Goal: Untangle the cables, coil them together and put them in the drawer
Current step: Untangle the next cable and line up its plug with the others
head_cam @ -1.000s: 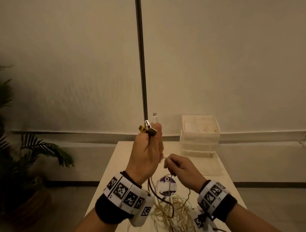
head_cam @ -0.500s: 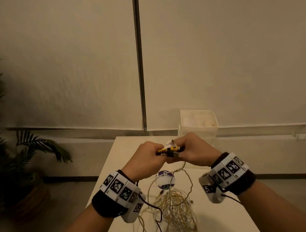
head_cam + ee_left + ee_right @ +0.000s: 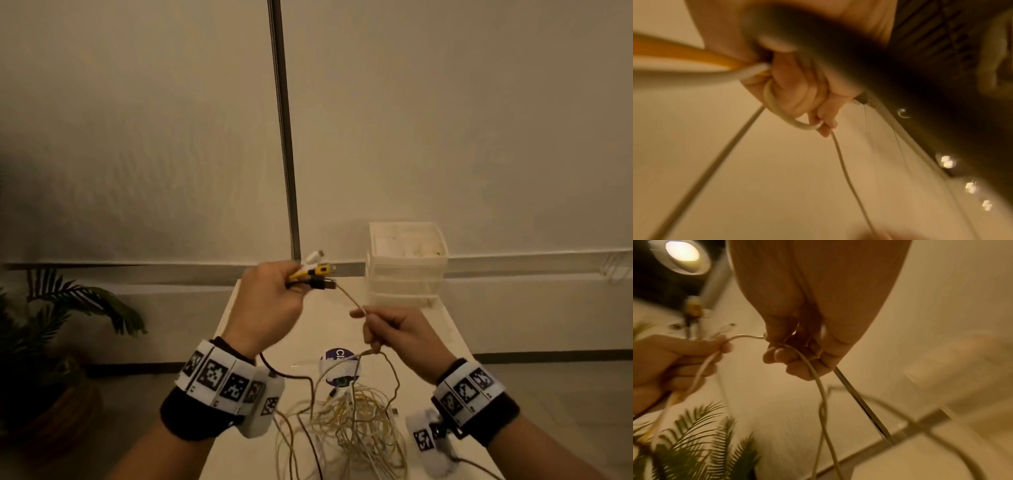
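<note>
Hands apart now: left hand (image 3: pixel 270 305) keeps plugs (image 3: pixel 317 270), right hand (image 3: pixel 397 330) pinches cable (image 3: pixel 352 299).

Dim amber light is tinting every view; a round lamp (image 3: pixel 683 256) is glaring overhead, and motion blur is smearing both wrist pictures.

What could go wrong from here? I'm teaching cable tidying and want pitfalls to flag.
The right hand pinches one pale cable running into the tangled pile on the table; pulling may tighten knots rather than free them. The left hand grips several plug ends bunched together; one could slip out.
</note>
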`<state>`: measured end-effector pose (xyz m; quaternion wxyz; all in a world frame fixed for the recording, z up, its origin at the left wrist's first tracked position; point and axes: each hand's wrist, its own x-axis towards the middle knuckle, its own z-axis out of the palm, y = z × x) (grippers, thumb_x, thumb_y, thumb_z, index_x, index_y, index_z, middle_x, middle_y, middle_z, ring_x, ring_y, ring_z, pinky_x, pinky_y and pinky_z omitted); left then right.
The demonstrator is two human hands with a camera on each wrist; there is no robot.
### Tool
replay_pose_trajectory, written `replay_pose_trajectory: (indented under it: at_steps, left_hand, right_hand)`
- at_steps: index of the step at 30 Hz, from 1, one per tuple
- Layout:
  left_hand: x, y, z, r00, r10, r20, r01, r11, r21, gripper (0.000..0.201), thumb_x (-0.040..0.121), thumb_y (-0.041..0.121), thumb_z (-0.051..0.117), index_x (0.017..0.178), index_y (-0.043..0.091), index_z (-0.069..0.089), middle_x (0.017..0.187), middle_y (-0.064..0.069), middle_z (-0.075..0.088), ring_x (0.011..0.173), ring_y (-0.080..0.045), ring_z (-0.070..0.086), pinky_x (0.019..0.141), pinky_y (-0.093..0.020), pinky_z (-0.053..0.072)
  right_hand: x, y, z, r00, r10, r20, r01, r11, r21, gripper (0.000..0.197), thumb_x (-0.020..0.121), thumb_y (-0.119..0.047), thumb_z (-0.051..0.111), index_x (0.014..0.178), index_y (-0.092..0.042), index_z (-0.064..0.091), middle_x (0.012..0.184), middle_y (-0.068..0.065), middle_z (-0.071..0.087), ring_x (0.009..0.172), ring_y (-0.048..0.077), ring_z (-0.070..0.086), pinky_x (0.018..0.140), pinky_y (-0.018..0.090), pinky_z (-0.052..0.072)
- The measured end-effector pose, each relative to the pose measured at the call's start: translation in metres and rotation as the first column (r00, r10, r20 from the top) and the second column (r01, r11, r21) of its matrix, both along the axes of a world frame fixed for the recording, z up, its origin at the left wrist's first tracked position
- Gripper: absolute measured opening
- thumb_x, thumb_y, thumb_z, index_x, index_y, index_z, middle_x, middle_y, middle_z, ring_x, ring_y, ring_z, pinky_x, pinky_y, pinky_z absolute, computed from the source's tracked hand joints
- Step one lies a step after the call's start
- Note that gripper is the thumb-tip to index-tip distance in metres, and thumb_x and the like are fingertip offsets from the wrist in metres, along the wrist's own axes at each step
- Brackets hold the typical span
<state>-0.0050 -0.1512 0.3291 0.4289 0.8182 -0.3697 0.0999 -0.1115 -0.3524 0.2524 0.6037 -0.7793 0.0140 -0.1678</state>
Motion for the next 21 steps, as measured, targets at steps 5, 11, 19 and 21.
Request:
replay_pose_trajectory:
  at_steps: [5, 11, 19, 21]
  left_hand:
    - [0.001, 0.010, -0.005, 0.987, 0.141, 0.078, -0.149, 0.983, 0.108, 0.013, 0.090, 0.013, 0.062, 0.087, 0.021, 0.072, 0.060, 0.009, 0.059, 0.058, -0.013, 0.056, 0.049, -0.018, 0.029]
    - [-0.015, 0.007, -0.011, 0.957, 0.071, 0.280, -0.169, 0.923, 0.345, 0.073, 0.090, 0.022, 0.055, 0.148, 0.046, 0.016, 0.071, 0.000, 0.063, 0.064, -0.021, 0.058, 0.059, -0.038, 0.052]
    - [0.005, 0.014, -0.014, 0.991, 0.042, 0.129, -0.098, 0.880, 0.464, 0.046, 0.090, 0.025, 0.059, 0.132, 0.042, 0.054, 0.116, 0.005, 0.071, 0.104, -0.020, 0.064, 0.083, -0.035, 0.054]
    - [0.004, 0.009, -0.012, 0.999, -0.030, 0.033, 0.015, 0.926, 0.376, 0.045, 0.090, 0.021, 0.058, 0.132, 0.039, 0.056, 0.117, 0.005, 0.071, 0.106, -0.022, 0.063, 0.089, -0.040, 0.053]
  right_hand:
    - [0.004, 0.008, -0.027, 0.999, -0.046, -0.025, 0.045, 0.997, -0.056, 0.024, 0.096, 0.000, 0.050, 0.093, -0.008, 0.073, 0.066, 0.003, 0.061, 0.060, 0.009, 0.055, 0.064, 0.024, 0.049]
    - [0.023, 0.007, 0.008, 0.994, -0.075, 0.081, 0.092, 0.966, -0.240, 0.022, 0.097, -0.007, 0.050, 0.089, -0.017, 0.068, 0.065, -0.003, 0.056, 0.058, 0.005, 0.053, 0.060, 0.022, 0.052]
    - [0.021, -0.021, 0.018, 0.988, -0.156, 0.014, 0.133, 0.783, -0.607, 0.017, 0.096, -0.020, 0.055, 0.092, -0.020, 0.071, 0.064, -0.012, 0.059, 0.067, -0.003, 0.057, 0.061, 0.007, 0.038]
    - [0.017, -0.019, 0.024, 0.995, -0.103, -0.002, 0.080, 0.786, -0.613, 0.017, 0.096, -0.020, 0.055, 0.093, -0.019, 0.072, 0.065, -0.012, 0.060, 0.068, -0.003, 0.057, 0.061, 0.008, 0.038]
